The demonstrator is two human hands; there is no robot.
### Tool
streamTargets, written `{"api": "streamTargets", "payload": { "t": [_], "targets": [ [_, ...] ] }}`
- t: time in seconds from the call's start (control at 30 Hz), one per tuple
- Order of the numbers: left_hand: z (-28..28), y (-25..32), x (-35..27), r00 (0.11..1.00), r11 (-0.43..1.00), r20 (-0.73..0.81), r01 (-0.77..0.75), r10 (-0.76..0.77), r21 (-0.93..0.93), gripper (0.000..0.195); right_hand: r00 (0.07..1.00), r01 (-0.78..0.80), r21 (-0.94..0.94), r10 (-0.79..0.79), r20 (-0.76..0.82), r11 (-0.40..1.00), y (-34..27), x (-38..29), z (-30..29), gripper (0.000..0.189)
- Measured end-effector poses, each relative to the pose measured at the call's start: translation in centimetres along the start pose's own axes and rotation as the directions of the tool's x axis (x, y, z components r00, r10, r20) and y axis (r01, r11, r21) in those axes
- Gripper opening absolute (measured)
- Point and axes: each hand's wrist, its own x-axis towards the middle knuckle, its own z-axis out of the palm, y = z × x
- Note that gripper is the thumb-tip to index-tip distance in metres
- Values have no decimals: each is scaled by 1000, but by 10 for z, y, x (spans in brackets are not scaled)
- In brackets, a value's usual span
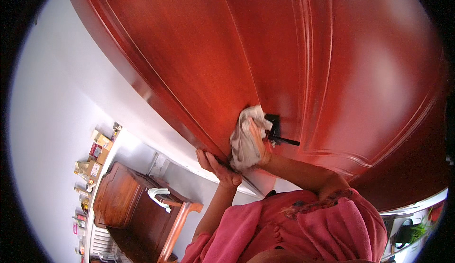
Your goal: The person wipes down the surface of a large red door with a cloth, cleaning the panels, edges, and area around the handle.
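Observation:
My right hand (pixel 257 138) holds a crumpled pale cloth with dark patches (pixel 245 145) against the reddish-brown wooden door frame (pixel 199 67). The cloth partly hides a black door handle plate (pixel 273 122). From that plate a black lever (pixel 289 141) sticks out to the right, with a small metal piece, perhaps a key, beneath it. Lower and to the left, my left hand (pixel 220 169) grips the outer edge of the frame. The glossy door panel (pixel 362 67) with raised moulding spreads to the right.
White wall (pixel 60 71) runs left of the frame. A carved wooden chair (pixel 121 199) stands at lower left, with a pale green, hook-shaped object (pixel 160 197) on it. Behind it, a white ledge (pixel 93 206) carries several small boxes (pixel 95 167). A green plant (pixel 418 231) shows at lower right.

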Motion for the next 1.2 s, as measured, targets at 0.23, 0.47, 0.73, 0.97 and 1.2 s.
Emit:
{"api": "streamTargets", "payload": {
  "t": [0.23,0.47,0.73,0.97,1.2],
  "targets": [
    [4,2,2,999,1000,-53,-11,12,14,92,935,41,587,177,-309,808,-8,146,-51,88],
    [7,4,-2,999,998,-33,6,-4,57,93,887,129,265,8,-461,955,-35,145,-69,86],
    [3,6,5,1000,1000,-24,3,-2,31,90,911,-54,108,94,-401,993,-9,82,-68,65],
    [2,5,5,1000,999,1,2,-2,45,87,829,371,578,21,-559,727,-57,155,-140,48],
    [4,4,3,998,995,17,-68,67,69,79,806,410,-743,-591,24,529,-49,156,-165,31]
  ]
}}
